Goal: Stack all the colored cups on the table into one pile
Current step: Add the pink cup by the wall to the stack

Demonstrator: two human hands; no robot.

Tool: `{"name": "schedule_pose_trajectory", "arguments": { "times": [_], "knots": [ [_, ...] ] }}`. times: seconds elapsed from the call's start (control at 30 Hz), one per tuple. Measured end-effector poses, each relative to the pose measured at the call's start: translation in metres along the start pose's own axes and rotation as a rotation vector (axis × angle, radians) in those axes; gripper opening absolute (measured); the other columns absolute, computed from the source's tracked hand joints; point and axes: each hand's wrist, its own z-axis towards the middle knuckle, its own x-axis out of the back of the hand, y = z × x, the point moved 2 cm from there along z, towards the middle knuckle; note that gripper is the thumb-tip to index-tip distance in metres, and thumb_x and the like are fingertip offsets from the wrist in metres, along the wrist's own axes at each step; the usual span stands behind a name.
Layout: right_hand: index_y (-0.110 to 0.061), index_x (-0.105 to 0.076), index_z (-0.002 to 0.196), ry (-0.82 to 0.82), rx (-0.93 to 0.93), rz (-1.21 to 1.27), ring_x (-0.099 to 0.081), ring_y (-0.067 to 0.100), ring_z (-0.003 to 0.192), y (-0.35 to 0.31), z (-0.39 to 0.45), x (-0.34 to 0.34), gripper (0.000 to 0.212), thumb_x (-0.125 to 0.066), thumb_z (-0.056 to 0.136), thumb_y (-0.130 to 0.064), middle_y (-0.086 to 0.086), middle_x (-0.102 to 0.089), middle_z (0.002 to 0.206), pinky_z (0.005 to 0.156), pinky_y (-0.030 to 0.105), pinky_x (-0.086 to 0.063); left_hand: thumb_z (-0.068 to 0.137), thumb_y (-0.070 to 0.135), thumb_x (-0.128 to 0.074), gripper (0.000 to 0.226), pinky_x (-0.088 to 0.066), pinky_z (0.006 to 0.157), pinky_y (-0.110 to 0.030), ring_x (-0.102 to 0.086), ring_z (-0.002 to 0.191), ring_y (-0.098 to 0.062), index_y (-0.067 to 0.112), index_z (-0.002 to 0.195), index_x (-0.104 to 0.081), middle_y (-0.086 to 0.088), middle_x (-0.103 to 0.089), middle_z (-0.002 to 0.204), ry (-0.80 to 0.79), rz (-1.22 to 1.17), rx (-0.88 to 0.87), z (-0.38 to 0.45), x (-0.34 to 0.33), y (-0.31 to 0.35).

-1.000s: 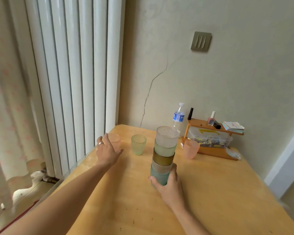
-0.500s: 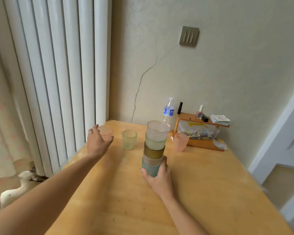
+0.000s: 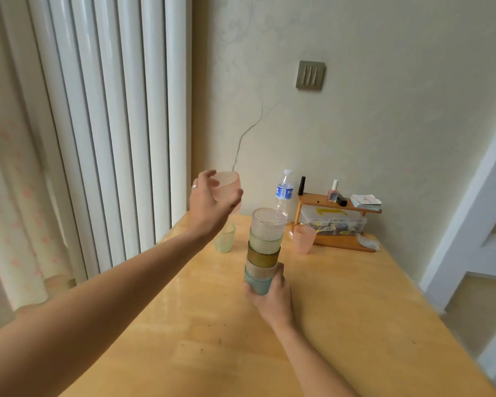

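A stack of several nested cups (image 3: 265, 247) stands on the wooden table (image 3: 341, 310), a clear cup on top and a blue one at the bottom. My right hand (image 3: 271, 296) grips the blue bottom cup. My left hand (image 3: 209, 206) holds a pale pink cup (image 3: 226, 187) in the air, tilted, up and to the left of the stack's top. A light green cup (image 3: 225, 240) stands on the table behind my left forearm. Right of the stack, a second pink cup (image 3: 304, 239) stands upright.
A small wooden shelf (image 3: 338, 222) with a clear box, nail polish, and cards sits against the wall at the back. A water bottle (image 3: 284, 193) stands beside it. White vertical radiator pipes (image 3: 112, 124) line the table's left side.
My left hand has closed on the pale pink cup at the table's far left and lifted it up toward the stack. My right hand stays on the stack's base.
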Motion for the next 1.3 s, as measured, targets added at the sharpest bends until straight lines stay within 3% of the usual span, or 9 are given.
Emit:
{"name": "schedule_pose_trajectory", "arguments": {
  "times": [0.13,0.27,0.37,0.6,0.7,1.0,1.13,1.2,1.3],
  "knots": [
    [-0.016,-0.042,0.121,-0.044,-0.030,-0.006,-0.068,0.030,0.096,-0.003,-0.002,0.003,0.074,-0.078,0.070,-0.057,0.004,-0.070,0.109,0.072,0.036,-0.055,0.079,0.040,-0.086,0.075,-0.040,0.084,-0.014,-0.055,0.111,-0.015,0.018,0.143,-0.054,-0.004,-0.060,0.125,0.004,-0.044,-0.106,0.000,-0.008,0.040],
    [-0.022,-0.041,0.119,-0.044,-0.026,-0.015,-0.068,0.027,0.099,-0.005,-0.004,0.005,0.070,-0.078,0.071,-0.056,0.001,-0.069,0.113,0.076,0.037,-0.057,0.078,0.039,-0.089,0.074,-0.052,0.095,-0.032,-0.057,0.113,-0.015,0.022,0.141,-0.055,0.000,-0.061,0.123,-0.060,-0.103,-0.157,-0.009,-0.022,0.061],
    [-0.024,-0.040,0.119,-0.050,-0.023,-0.019,-0.068,0.025,0.101,-0.005,-0.004,0.006,0.070,-0.077,0.072,-0.058,0.000,-0.068,0.116,0.078,0.035,-0.058,0.078,0.043,-0.089,0.076,-0.053,0.099,-0.036,-0.058,0.114,-0.014,0.024,0.142,-0.054,-0.001,-0.063,0.123,-0.146,-0.091,-0.149,-0.017,-0.034,0.060],
    [-0.026,-0.038,0.121,-0.065,-0.023,-0.003,-0.067,0.024,0.103,-0.001,-0.003,0.004,0.071,-0.075,0.071,-0.060,0.000,-0.066,0.118,0.079,0.034,-0.057,0.074,0.044,-0.087,0.081,-0.048,0.093,-0.030,-0.059,0.117,-0.021,0.018,0.143,-0.052,-0.007,-0.061,0.128,-0.334,0.071,-0.127,-0.034,-0.048,0.035],
    [-0.023,-0.041,0.121,-0.070,-0.027,0.007,-0.067,0.024,0.101,0.002,-0.001,0.003,0.070,-0.076,0.071,-0.057,0.000,-0.067,0.115,0.076,0.032,-0.056,0.076,0.051,-0.080,0.081,-0.043,0.090,-0.029,-0.059,0.114,-0.022,0.019,0.144,-0.049,-0.005,-0.063,0.125,-0.330,0.048,-0.099,-0.039,-0.046,0.022],
    [-0.026,-0.039,0.116,-0.179,-0.061,0.063,-0.068,0.020,0.095,0.002,0.015,0.010,0.073,-0.083,0.065,-0.055,-0.008,-0.069,0.106,0.076,0.033,-0.056,0.085,0.039,-0.086,0.086,-0.048,0.093,-0.029,-0.059,0.116,-0.022,0.020,0.152,-0.037,-0.004,-0.059,0.128,-0.317,-0.074,-0.050,-0.046,-0.052,0.015],
    [-0.024,-0.044,0.118,-0.108,-0.007,0.025,-0.070,0.023,0.094,0.001,0.021,0.007,0.070,-0.082,0.067,-0.053,-0.012,-0.067,0.100,0.068,0.028,-0.049,0.086,0.034,-0.086,0.087,-0.041,0.087,-0.004,-0.053,0.122,-0.012,0.017,0.153,-0.032,0.005,-0.052,0.135,-0.318,-0.113,-0.006,-0.047,-0.058,0.005],
    [-0.024,-0.043,0.119,-0.073,0.001,0.028,-0.070,0.026,0.097,0.002,0.024,0.002,0.070,-0.082,0.068,-0.052,-0.007,-0.070,0.103,0.068,0.029,-0.050,0.089,0.035,-0.083,0.083,-0.037,0.085,0.006,-0.054,0.116,0.005,0.018,0.153,-0.034,0.010,-0.052,0.135,-0.350,-0.106,-0.019,-0.047,-0.059,-0.002],
    [-0.022,-0.042,0.123,-0.043,0.019,0.029,-0.069,0.028,0.099,0.007,0.026,-0.004,0.076,-0.083,0.068,-0.056,-0.001,-0.071,0.110,0.067,0.029,-0.047,0.103,0.050,-0.054,0.061,-0.039,0.092,0.002,-0.052,0.115,0.026,0.018,0.153,-0.038,0.007,-0.057,0.138,-0.387,-0.170,-0.018,-0.044,-0.061,-0.023]
  ]
}}
